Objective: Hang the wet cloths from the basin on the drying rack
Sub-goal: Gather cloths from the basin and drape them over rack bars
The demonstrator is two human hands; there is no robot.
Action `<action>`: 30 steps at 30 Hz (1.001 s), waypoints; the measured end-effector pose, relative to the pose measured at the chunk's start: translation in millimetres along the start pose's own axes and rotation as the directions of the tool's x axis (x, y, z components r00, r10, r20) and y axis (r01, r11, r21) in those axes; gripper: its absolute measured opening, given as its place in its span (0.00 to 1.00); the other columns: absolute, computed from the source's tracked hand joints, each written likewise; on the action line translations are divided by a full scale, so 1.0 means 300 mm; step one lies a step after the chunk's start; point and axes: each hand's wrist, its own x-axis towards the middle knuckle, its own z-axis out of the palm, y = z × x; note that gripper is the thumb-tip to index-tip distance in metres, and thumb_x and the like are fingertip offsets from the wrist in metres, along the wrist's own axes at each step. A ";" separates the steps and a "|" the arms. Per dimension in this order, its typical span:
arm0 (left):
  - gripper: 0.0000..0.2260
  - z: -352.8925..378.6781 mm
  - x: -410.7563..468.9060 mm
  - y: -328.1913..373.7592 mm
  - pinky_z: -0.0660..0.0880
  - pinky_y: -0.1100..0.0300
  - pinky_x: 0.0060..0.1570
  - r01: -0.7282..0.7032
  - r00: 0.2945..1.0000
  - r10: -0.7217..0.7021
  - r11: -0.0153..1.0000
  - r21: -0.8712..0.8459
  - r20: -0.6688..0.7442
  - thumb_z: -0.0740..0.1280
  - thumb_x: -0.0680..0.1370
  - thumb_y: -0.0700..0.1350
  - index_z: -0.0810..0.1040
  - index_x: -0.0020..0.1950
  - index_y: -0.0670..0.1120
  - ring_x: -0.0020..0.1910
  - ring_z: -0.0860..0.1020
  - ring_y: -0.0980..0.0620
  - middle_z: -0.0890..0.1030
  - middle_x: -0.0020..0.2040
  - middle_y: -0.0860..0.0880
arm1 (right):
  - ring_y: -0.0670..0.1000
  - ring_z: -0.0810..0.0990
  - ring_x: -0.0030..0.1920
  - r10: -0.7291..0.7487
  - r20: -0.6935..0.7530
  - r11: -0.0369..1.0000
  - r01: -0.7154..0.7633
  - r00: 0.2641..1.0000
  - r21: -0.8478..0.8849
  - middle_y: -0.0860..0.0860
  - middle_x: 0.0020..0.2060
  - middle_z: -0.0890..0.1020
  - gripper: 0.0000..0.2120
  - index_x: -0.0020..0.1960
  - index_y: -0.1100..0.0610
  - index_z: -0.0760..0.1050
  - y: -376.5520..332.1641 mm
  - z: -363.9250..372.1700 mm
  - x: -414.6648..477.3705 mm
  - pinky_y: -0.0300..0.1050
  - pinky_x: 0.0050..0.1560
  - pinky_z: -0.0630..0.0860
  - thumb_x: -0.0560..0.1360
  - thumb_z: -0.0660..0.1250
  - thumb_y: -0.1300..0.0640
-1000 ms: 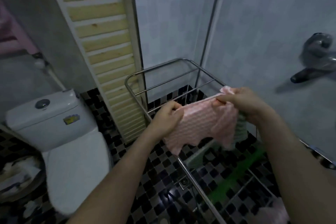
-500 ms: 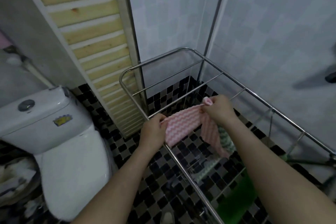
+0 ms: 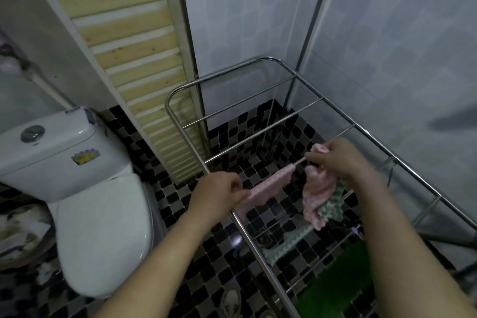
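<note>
A pink patterned cloth [image 3: 273,183] is draped over a cross bar of the steel drying rack [image 3: 338,113]. My left hand [image 3: 219,191] pinches its left corner by the rack's near side rail. My right hand [image 3: 335,157] grips the other end, which hangs bunched below the bar [image 3: 317,196]. A green-and-white cloth [image 3: 333,206] hangs under my right hand beside the pink one. The basin is out of view.
A white toilet [image 3: 85,188] stands to the left. A wooden slatted panel [image 3: 139,59] leans against the wall behind the rack. Another green patterned cloth [image 3: 286,242] and a bright green thing [image 3: 335,284] lie below the rack on the checkered floor.
Both hands have lowered the pink cloth from in front of me onto a rack bar. The cloth now sags over the bar instead of being stretched flat.
</note>
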 end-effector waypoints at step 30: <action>0.07 -0.006 -0.045 -0.026 0.72 0.61 0.51 -0.191 0.980 0.177 0.964 0.184 0.087 0.66 0.78 0.48 0.79 0.55 0.54 0.53 0.76 0.56 0.81 0.51 0.55 | 0.54 0.69 0.28 -0.031 -0.265 0.981 -0.022 0.964 -0.194 0.53 0.26 0.68 0.15 0.29 0.58 0.63 0.056 0.213 0.095 0.42 0.27 0.60 0.71 0.63 0.61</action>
